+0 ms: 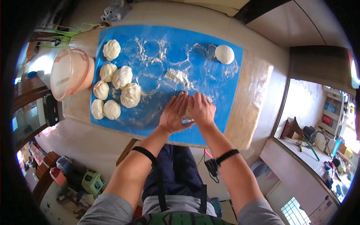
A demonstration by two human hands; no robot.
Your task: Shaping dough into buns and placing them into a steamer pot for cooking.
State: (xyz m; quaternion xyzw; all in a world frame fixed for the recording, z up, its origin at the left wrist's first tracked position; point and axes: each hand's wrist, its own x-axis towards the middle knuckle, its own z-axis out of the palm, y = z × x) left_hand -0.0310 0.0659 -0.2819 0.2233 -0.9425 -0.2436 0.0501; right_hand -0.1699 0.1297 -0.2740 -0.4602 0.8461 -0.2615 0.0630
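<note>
My left hand (175,114) and my right hand (201,108) are side by side near the front of a blue mat (152,121). Between them they cup a piece of dough (188,114), mostly hidden by the palms and fingers. Just beyond my fingertips lies a small heap of flour (177,76). Several rough dough balls, one of them a larger lump (130,95), are grouped at the mat's left side. Another dough ball (111,49) sits apart at the far left corner. A smoother, rounder dough ball (224,54) rests near the far right corner.
The mat covers most of a wooden table (247,98). A translucent plastic bucket (69,74) with a pink handle leans out at the table's left edge. Green stalks (60,35) lie behind it. A green plastic stool (92,182) stands on the floor at left.
</note>
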